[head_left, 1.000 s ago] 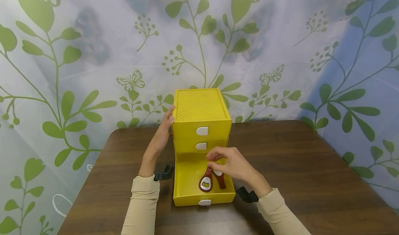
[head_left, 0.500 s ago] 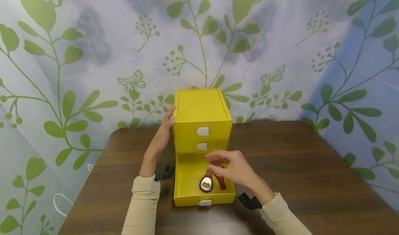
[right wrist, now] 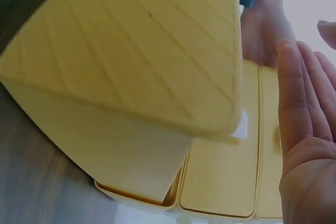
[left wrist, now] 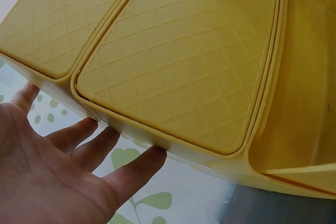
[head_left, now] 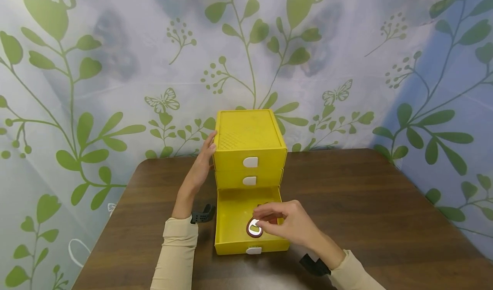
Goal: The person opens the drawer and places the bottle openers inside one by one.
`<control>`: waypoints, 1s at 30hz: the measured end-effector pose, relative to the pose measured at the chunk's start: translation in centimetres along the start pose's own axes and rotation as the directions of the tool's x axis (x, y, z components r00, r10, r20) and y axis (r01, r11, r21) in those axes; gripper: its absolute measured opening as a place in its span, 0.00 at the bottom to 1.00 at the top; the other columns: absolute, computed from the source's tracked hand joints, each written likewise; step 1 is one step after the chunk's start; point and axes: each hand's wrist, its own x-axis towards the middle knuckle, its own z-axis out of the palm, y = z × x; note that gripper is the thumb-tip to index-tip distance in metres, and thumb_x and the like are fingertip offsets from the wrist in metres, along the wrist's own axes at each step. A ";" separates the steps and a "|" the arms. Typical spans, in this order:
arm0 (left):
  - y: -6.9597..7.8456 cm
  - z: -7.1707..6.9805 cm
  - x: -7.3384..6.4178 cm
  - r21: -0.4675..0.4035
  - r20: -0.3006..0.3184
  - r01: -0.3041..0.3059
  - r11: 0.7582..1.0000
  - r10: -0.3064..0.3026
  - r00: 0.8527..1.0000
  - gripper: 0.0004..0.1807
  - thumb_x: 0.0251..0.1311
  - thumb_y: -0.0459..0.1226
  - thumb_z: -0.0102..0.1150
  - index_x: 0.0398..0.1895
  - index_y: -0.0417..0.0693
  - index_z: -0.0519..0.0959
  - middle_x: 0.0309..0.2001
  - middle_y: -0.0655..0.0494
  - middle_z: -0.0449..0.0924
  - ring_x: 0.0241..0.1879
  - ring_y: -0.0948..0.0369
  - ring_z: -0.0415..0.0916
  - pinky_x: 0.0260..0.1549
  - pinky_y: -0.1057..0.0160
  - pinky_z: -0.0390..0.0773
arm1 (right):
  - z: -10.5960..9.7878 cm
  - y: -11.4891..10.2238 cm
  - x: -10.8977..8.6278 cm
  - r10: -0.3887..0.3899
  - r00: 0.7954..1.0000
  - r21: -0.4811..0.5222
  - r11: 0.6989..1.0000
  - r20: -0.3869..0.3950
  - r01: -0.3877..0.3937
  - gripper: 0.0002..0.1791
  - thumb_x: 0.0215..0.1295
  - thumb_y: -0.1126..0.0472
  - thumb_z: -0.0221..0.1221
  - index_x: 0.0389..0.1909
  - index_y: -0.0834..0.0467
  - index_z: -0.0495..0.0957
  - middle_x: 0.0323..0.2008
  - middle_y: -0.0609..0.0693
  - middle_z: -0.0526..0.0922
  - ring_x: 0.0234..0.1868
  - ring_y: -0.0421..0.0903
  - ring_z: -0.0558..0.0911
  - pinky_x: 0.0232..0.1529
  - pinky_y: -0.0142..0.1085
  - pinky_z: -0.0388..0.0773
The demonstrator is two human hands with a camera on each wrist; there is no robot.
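A yellow three-drawer cabinet [head_left: 250, 129] stands on the table with its bottom drawer [head_left: 231, 215] pulled out. Inside that drawer lies a bottle opener [head_left: 250, 233] with a red rim and a silver head. Beside it a second red-handled tool [head_left: 273, 219] shows only in part behind my right hand [head_left: 294, 223]. That hand is over the drawer's right side, fingers gently bent, thumb apart; in the right wrist view nothing lies between its fingers [right wrist: 295, 93] and thumb. My left hand [head_left: 200, 166] rests spread fingertips [left wrist: 155, 156] against the cabinet's left side.
White tabs [head_left: 250, 162] mark the drawer fronts; the upper two drawers are closed. The brown wooden table [head_left: 346, 196] extends to both sides. A leaf-patterned cloth [head_left: 154, 67] hangs behind it. Each wrist wears a dark strap [head_left: 203, 214].
My right hand has come down and toward the drawer's front, now covering most of the second red-handled tool and the first opener's handle. The left hand stays against the cabinet.
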 end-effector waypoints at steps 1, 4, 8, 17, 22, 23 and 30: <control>0.0 0.0 0.0 0.000 -0.001 0.000 1.000 0.000 1.000 0.31 0.80 0.60 0.32 0.82 0.78 0.45 0.83 0.68 0.32 0.83 0.53 0.35 0.70 0.26 0.51 | 0.0 -0.1 -0.1 0.002 1.000 -0.003 1.000 0.004 -0.002 0.11 0.64 0.64 0.71 0.47 0.55 0.89 0.39 0.49 0.91 0.38 0.37 0.89 0.35 0.40 0.87; 0.0 0.0 0.0 0.000 -0.004 -0.004 1.000 0.004 1.000 0.32 0.80 0.60 0.32 0.83 0.77 0.45 0.84 0.67 0.33 0.83 0.53 0.35 0.70 0.26 0.50 | 0.2 -0.5 -0.6 -0.005 1.000 -0.006 1.000 0.016 0.005 0.11 0.63 0.64 0.72 0.46 0.55 0.89 0.38 0.49 0.92 0.37 0.36 0.89 0.35 0.38 0.87; -0.1 0.0 0.1 0.001 -0.005 -0.005 1.000 0.005 1.000 0.32 0.80 0.60 0.32 0.83 0.77 0.45 0.84 0.67 0.33 0.83 0.52 0.35 0.70 0.26 0.50 | 0.4 -0.6 -1.2 -0.027 0.999 -0.001 1.000 0.040 0.027 0.11 0.62 0.65 0.72 0.46 0.56 0.89 0.39 0.49 0.92 0.38 0.36 0.89 0.35 0.34 0.86; -0.2 0.0 0.0 0.001 -0.007 -0.003 1.000 0.003 1.000 0.31 0.80 0.60 0.31 0.83 0.77 0.45 0.83 0.68 0.32 0.83 0.53 0.35 0.70 0.25 0.49 | 0.6 0.2 -2.9 -0.032 0.991 0.036 0.999 0.129 0.028 0.09 0.62 0.66 0.72 0.43 0.62 0.90 0.37 0.52 0.92 0.37 0.35 0.89 0.34 0.31 0.85; -0.1 0.0 0.0 0.000 -0.011 -0.005 1.000 0.005 1.000 0.31 0.80 0.60 0.31 0.83 0.77 0.45 0.84 0.67 0.32 0.83 0.52 0.34 0.70 0.25 0.48 | 0.7 0.4 -3.1 -0.069 0.984 -0.010 0.997 0.166 0.072 0.08 0.62 0.66 0.72 0.41 0.60 0.90 0.36 0.49 0.92 0.37 0.32 0.88 0.33 0.27 0.84; -0.1 0.0 0.0 0.000 -0.012 -0.003 1.000 0.003 1.000 0.31 0.80 0.59 0.31 0.83 0.77 0.45 0.84 0.67 0.33 0.82 0.52 0.35 0.70 0.25 0.48 | 0.7 0.3 -3.1 -0.083 0.981 -0.028 0.996 0.174 0.089 0.08 0.62 0.66 0.72 0.42 0.60 0.90 0.36 0.49 0.92 0.36 0.31 0.88 0.33 0.25 0.83; 0.0 0.2 -0.1 0.003 -0.012 -0.004 1.000 0.004 1.000 0.31 0.80 0.60 0.32 0.83 0.77 0.45 0.84 0.66 0.32 0.82 0.52 0.35 0.69 0.25 0.49 | 1.2 -0.3 -3.3 -0.161 0.967 -0.259 0.943 0.196 0.210 0.08 0.60 0.62 0.74 0.41 0.54 0.91 0.32 0.41 0.90 0.30 0.22 0.80 0.30 0.16 0.76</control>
